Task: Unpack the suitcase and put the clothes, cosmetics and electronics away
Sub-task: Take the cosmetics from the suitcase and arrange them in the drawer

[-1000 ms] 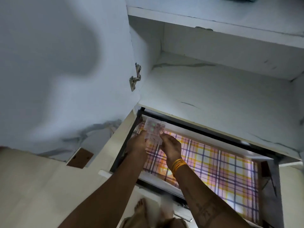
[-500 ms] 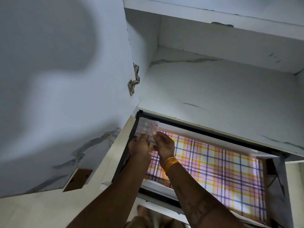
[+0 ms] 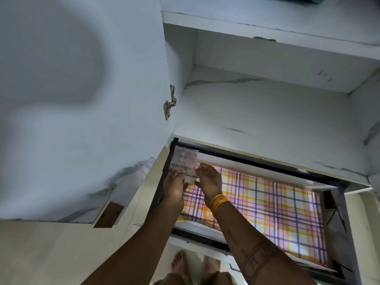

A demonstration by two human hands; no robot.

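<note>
Both hands have loosened since half a second ago: then they pinched the clear packet, now it lies in the drawer's far left corner and they hover just behind it.

Nearest, bare feet [image 3: 181,262] stand on the floor below the pulled-out drawer [image 3: 267,243], whose front rail crosses under both forearms. The left hand [image 3: 174,188] sits at the packet's near edge with its fingers hidden behind the hand's back, so whether they touch it I cannot tell. The right hand [image 3: 208,177], with gold bangles [image 3: 219,202] at the wrist, is off the packet, fingers relaxed and apart.

The clear packet [image 3: 185,161], apparently small cosmetics, rests against the drawer's left and back walls. Its plaid liner [image 3: 277,206] is otherwise bare, leaving wide room to the right.

Beyond, the marble-look shelf [image 3: 267,112] overhangs the drawer's back, limiting lift there; the open door [image 3: 82,99] and its hinge [image 3: 169,103] close off the left.

Judging by this, one item is stowed; the suitcase is out of view, so the remainder is unknown.
</note>
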